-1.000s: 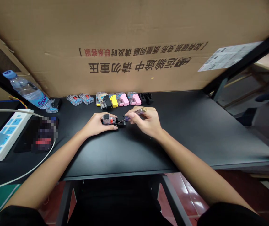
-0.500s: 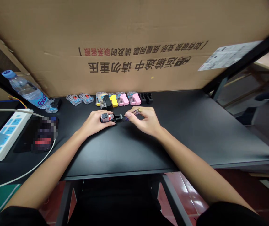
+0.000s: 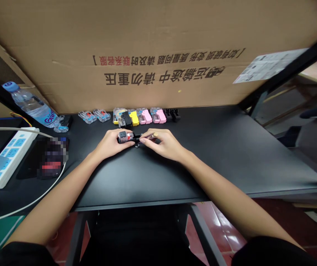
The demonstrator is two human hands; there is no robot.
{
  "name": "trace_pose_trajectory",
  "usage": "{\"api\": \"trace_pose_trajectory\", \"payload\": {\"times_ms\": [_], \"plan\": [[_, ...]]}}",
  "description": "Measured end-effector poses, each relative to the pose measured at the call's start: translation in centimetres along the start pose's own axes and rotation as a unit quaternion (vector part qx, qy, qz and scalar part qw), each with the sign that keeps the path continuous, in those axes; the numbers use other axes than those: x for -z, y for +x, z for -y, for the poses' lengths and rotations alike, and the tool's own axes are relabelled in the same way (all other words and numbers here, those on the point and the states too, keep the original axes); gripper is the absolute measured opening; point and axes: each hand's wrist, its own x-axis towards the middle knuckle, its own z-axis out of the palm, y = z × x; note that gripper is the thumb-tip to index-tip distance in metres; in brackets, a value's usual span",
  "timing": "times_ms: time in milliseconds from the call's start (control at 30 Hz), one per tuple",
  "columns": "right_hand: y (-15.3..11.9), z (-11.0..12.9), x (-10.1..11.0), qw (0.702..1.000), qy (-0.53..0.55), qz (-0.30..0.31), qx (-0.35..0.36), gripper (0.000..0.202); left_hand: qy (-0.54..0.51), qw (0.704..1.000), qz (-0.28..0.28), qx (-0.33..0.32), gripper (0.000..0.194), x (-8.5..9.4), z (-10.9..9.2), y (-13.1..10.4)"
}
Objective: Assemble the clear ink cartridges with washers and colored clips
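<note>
My left hand (image 3: 112,143) is closed around a small clear-and-black plastic device (image 3: 126,136) with a square dark top and a red spot inside. The device is held just above the black table, its black end pointing right. My right hand (image 3: 162,142) pinches a slim metal tool (image 3: 153,136) with a gold-coloured end, whose exact kind I cannot make out. Its tip meets the device's black end, partly covered by my right fingers. A small shiny round part (image 3: 137,145) shows just below that black end; whether it is attached is unclear.
Behind my hands, yellow (image 3: 133,118) and pink casings (image 3: 158,116), black parts (image 3: 172,115) and clear casings (image 3: 87,117) line a cardboard wall (image 3: 161,33). A water bottle (image 3: 33,107), a power strip (image 3: 8,159) and a white cable (image 3: 44,194) are at left.
My right hand has moved left with the metal tool, closing the distance to the device's black end. My left hand has stayed almost still around the device.
</note>
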Motion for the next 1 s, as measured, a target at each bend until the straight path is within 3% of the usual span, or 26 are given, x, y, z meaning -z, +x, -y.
{"api": "trace_pose_trajectory", "payload": {"times_ms": [367,567,700,833,1000], "plan": [[0.3,-1.6,1.7,0.996,-0.071,-0.059,-0.015,0.030,0.018,0.999,0.018,0.028,0.035,0.9,0.1,0.0],[0.1,-0.1,1.2,0.992,-0.004,-0.128,-0.017,0.030,-0.042,0.992,0.113,0.022,0.038,1.4,-0.2,-0.3],[0.0,1.0,0.8,0.994,0.043,-0.102,-0.009,0.030,-0.074,0.984,0.160,0.022,0.040,1.4,-0.6,-0.4],[0.0,1.3,0.5,0.996,0.037,-0.077,0.016,0.028,-0.082,0.981,0.173,0.027,0.040,1.3,-0.6,-0.3],[0.0,1.1,0.4,0.995,0.034,-0.089,0.000,0.028,-0.087,0.980,0.176,0.039,0.044,1.2,-0.3,-0.3]]}}
